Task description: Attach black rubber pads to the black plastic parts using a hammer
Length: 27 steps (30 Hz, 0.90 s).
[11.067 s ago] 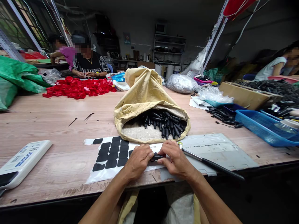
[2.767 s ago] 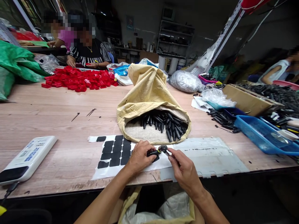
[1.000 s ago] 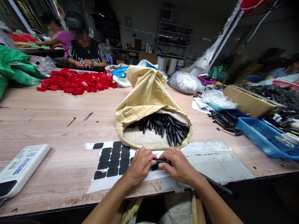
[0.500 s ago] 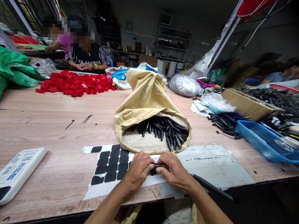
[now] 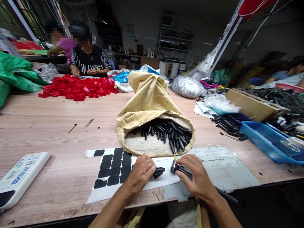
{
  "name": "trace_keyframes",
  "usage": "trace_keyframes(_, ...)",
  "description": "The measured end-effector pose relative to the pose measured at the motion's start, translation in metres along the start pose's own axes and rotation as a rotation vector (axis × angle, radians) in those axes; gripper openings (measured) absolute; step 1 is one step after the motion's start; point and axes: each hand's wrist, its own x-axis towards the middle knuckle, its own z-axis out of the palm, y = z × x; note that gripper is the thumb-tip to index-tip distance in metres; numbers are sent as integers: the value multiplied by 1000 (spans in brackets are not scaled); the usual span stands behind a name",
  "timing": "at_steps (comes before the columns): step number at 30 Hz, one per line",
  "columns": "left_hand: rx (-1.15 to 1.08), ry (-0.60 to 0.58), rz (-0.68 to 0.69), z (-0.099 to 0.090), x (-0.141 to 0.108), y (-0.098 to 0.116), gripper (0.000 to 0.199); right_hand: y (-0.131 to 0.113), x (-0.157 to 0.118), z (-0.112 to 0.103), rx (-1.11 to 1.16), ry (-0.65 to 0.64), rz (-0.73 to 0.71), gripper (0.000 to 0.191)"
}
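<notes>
My left hand [image 5: 142, 172] is closed around a black tapered plastic piece [image 5: 159, 172], whose narrow end points right. In my right hand [image 5: 196, 174] is a small hammer [image 5: 173, 168], gripped near its head. The head has a yellow-green end, and its long black handle seems to run under my wrist past the table edge. Both hands are over a white sheet with black rounded-square stickers [image 5: 115, 166]. Just beyond them, a yellow woven sack [image 5: 147, 104] lies with its mouth towards me and many black tapered pieces [image 5: 174, 134] inside.
A white device [image 5: 28, 172] stands at the left. Red parts [image 5: 80, 87] are heaped farther back, where two people sit. On the right are a blue basket [image 5: 266, 139], black parts [image 5: 228, 126] and a cardboard box [image 5: 254, 103]. A grey sheet [image 5: 228, 167] covers the right front.
My hands have moved apart. The right hand has let go of the black piece, shifted right and taken hold of the hammer. The left hand keeps the piece.
</notes>
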Motion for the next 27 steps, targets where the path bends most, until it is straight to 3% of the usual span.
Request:
trace_keyframes(5,59,17,24,0,-2,9,38,16,-22,-2,-152,19,65,12)
trace_keyframes(8,71,14,78,2,-14,31,24,17,-24,4,-169,2,63,5)
trace_keyframes(11,119,-14,175,16,-35,44,8,16,-22,8,-168,0,66,2)
trace_keyframes(15,346,16,417,58,-61,22,23,17,-22,7,-164,3,67,3)
trace_keyframes(19,569,81,500,86,-71,-3,30,16,-23,7,-180,11,66,5)
trace_keyframes(23,457,24,455,71,-64,13,32,14,-24,7,-188,9,77,6)
trace_keyframes(25,319,-22,340,51,-51,31,22,14,-24,7,-189,4,82,7)
trace_keyframes(27,215,20,168,31,-28,46,10,13,-24,6,-190,4,83,6)
